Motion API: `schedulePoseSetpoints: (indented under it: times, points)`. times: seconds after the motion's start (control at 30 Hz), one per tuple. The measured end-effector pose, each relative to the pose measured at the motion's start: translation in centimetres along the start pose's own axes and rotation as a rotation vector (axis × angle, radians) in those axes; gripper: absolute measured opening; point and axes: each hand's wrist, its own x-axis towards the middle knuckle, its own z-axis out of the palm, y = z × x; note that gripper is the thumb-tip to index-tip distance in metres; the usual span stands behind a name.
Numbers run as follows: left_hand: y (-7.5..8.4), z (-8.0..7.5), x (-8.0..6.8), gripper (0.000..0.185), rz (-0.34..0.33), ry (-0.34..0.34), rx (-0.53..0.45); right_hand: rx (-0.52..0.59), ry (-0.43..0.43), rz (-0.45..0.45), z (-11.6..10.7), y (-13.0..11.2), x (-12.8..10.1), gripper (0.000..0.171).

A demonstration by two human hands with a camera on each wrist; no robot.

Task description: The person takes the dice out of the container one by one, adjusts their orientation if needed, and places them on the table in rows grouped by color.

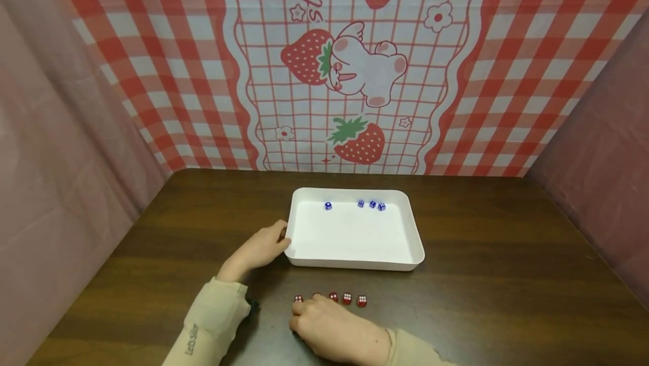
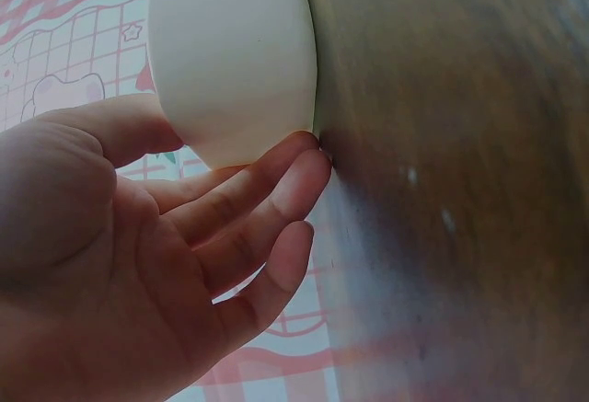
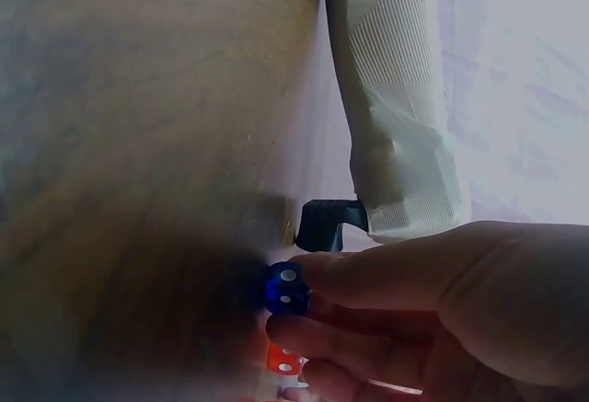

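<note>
Presently, right hand pinches blue die, short of the near-left corner of white tray; left hand grips its left edge.

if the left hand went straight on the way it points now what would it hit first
The white rectangular tray, at its left side: the left hand appears to be touching it there, so going straight on would likely push into it, though the exact contact is hard to judge.
</note>
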Motion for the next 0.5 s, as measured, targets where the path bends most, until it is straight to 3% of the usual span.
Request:
schedulePoseSetpoints:
  times: [0.27, 0.5]
  points:
    - [0.1, 0.0, -0.1, 0.022, -0.004, -0.005, -0.008, -0.018, 0.043, 0.013, -0.3, 0.2, -0.2, 0.009]
    - [0.1, -0.1, -0.1, 0.021, -0.002, -0.011, -0.012, 0.035, 0.090, 0.036, -0.9, 1.1, -0.4, 0.009]
